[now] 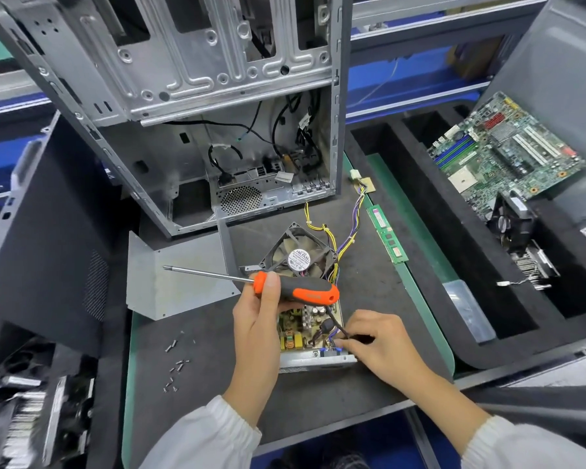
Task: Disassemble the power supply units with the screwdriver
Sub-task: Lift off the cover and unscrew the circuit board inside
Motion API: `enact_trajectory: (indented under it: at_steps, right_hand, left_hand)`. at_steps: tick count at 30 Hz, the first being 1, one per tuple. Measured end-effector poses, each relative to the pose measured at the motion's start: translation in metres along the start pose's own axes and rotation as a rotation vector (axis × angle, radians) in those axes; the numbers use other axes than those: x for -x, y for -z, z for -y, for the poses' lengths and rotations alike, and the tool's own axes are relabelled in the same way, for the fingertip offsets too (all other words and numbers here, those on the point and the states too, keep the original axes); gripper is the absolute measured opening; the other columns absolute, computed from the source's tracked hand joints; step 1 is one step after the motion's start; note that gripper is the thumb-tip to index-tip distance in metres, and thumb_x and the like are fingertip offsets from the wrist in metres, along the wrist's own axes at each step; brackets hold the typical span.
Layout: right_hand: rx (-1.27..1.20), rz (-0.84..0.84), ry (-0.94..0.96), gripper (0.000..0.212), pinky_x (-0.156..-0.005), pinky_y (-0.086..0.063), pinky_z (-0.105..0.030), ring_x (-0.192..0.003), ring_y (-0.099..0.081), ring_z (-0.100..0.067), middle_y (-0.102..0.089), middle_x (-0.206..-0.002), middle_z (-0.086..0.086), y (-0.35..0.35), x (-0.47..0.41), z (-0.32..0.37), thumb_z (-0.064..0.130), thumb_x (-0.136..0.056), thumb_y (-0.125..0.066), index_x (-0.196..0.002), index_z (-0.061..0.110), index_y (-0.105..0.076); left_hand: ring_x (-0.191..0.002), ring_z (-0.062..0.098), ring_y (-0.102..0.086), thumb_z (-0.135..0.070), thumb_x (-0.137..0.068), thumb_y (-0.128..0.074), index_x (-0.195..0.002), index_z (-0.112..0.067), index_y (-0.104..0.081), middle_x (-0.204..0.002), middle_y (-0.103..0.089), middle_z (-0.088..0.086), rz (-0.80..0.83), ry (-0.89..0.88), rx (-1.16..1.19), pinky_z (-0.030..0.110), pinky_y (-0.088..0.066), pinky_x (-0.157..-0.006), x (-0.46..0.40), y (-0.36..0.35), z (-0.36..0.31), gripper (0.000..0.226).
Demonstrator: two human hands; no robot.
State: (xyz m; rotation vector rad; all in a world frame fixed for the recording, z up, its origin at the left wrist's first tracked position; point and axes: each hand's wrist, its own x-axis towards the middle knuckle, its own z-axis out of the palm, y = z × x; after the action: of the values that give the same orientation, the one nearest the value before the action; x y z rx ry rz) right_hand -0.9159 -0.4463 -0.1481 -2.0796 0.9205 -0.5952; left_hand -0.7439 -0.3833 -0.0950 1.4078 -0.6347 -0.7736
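Observation:
An opened power supply unit lies on the dark mat, its circuit board bare and its black fan tilted up at the far end with coloured wires trailing away. My left hand grips the orange and black screwdriver by its handle above the unit, the shaft pointing left. My right hand pinches wires at the near right corner of the board. The unit's grey metal cover lies to the left.
An empty computer case stands behind the unit. Several loose screws lie on the mat at the left. A RAM stick lies to the right. Black foam trays hold a motherboard and a heatsink.

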Motion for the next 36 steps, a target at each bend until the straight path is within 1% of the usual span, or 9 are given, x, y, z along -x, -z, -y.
enact_trajectory:
  at_steps: [6, 10, 13, 19, 23, 26, 31, 34, 36]
  right_hand:
    - [0.003, -0.017, -0.014, 0.018, -0.065, -0.045, -0.021, -0.065, -0.055, -0.008, -0.060, -0.069, 0.001, 0.025, -0.013, 0.013, 0.012, -0.073, -0.081, -0.065, 0.003, -0.068]
    - [-0.028, 0.112, -0.078, 0.011, -0.076, -0.049, -0.031, -0.078, -0.059, -0.010, -0.063, -0.081, 0.004, 0.047, -0.023, 0.023, 0.017, -0.086, -0.070, -0.080, 0.010, -0.065]
    - [-0.040, 0.077, -0.046, 0.012, -0.077, -0.049, -0.033, -0.079, -0.060, -0.011, -0.062, -0.083, 0.004, 0.060, -0.037, 0.040, 0.025, -0.092, -0.060, -0.086, 0.014, -0.059]
    - [-0.242, 0.124, 0.089, 0.016, -0.078, -0.047, -0.040, -0.081, -0.060, -0.020, -0.063, -0.083, -0.007, 0.058, -0.106, 0.105, 0.012, -0.096, -0.055, -0.081, 0.008, -0.053]
    - [-0.403, 0.167, 0.233, 0.016, -0.073, -0.046, -0.020, -0.078, -0.056, -0.009, -0.062, -0.083, -0.003, 0.057, -0.156, 0.163, 0.010, -0.097, -0.052, -0.082, 0.012, -0.051]
    - [-0.487, 0.186, 0.340, 0.014, -0.072, -0.044, -0.022, -0.077, -0.050, -0.016, -0.062, -0.080, 0.005, 0.056, -0.184, 0.206, 0.013, -0.096, -0.052, -0.082, 0.017, -0.051]
    - [-0.430, 0.257, 0.432, 0.017, -0.077, -0.043, -0.024, -0.081, -0.055, -0.010, -0.065, -0.087, -0.009, 0.032, -0.207, 0.239, 0.013, -0.098, -0.051, -0.089, -0.001, -0.050]
    - [-0.257, 0.314, 0.390, 0.017, -0.075, -0.043, -0.035, -0.080, -0.052, -0.020, -0.063, -0.094, -0.024, 0.005, -0.214, 0.235, 0.013, -0.096, -0.055, -0.086, 0.000, -0.053]
    - [-0.091, 0.391, 0.325, 0.015, -0.073, -0.042, -0.036, -0.076, -0.052, -0.024, -0.065, -0.091, -0.018, -0.012, -0.215, 0.222, 0.017, -0.095, -0.057, -0.086, 0.005, -0.057]
  left_hand:
    - [-0.090, 0.020, -0.070, -0.058, -0.087, -0.052, -0.093, -0.020, -0.068, -0.091, -0.074, 0.002, 0.026, 0.012, 0.010, 0.037, -0.057, -0.081, 0.000, -0.001, 0.000, 0.042]
    - [-0.087, 0.022, -0.071, -0.051, -0.090, -0.053, -0.092, -0.016, -0.070, -0.091, -0.074, 0.007, 0.004, 0.006, 0.080, 0.028, -0.057, -0.074, -0.001, 0.000, -0.002, 0.039]
    - [-0.084, 0.018, -0.071, -0.049, -0.089, -0.056, -0.088, -0.024, -0.073, -0.090, -0.074, 0.004, -0.048, 0.025, 0.189, 0.025, -0.056, -0.072, 0.001, 0.003, -0.006, 0.030]
    - [-0.093, 0.033, -0.064, -0.042, -0.090, -0.055, -0.102, -0.003, -0.062, -0.099, -0.068, 0.020, -0.187, 0.118, 0.381, 0.033, -0.057, -0.073, -0.003, 0.022, -0.019, 0.042]
    - [-0.093, 0.038, -0.067, -0.041, -0.092, -0.049, -0.094, 0.000, -0.065, -0.095, -0.070, 0.025, -0.240, 0.058, 0.407, 0.042, -0.059, -0.076, -0.005, 0.052, -0.035, 0.044]
    - [-0.104, 0.051, -0.060, -0.035, -0.100, -0.042, -0.107, 0.018, -0.054, -0.107, -0.059, 0.041, -0.300, 0.044, 0.386, 0.054, -0.055, -0.086, -0.006, 0.072, -0.041, 0.055]
    - [-0.104, 0.057, -0.056, -0.034, -0.099, -0.044, -0.110, 0.024, -0.048, -0.109, -0.051, 0.049, -0.311, 0.118, 0.408, 0.048, -0.057, -0.083, -0.007, 0.089, -0.041, 0.059]
    - [-0.100, 0.052, -0.061, -0.041, -0.088, -0.053, -0.112, 0.022, -0.048, -0.107, -0.055, 0.046, -0.313, 0.146, 0.423, 0.050, -0.056, -0.084, -0.006, 0.096, -0.038, 0.068]
    - [-0.095, 0.046, -0.065, -0.043, -0.084, -0.056, -0.109, 0.018, -0.051, -0.101, -0.058, 0.041, -0.329, 0.156, 0.429, 0.044, -0.058, -0.075, -0.007, 0.101, -0.033, 0.067]
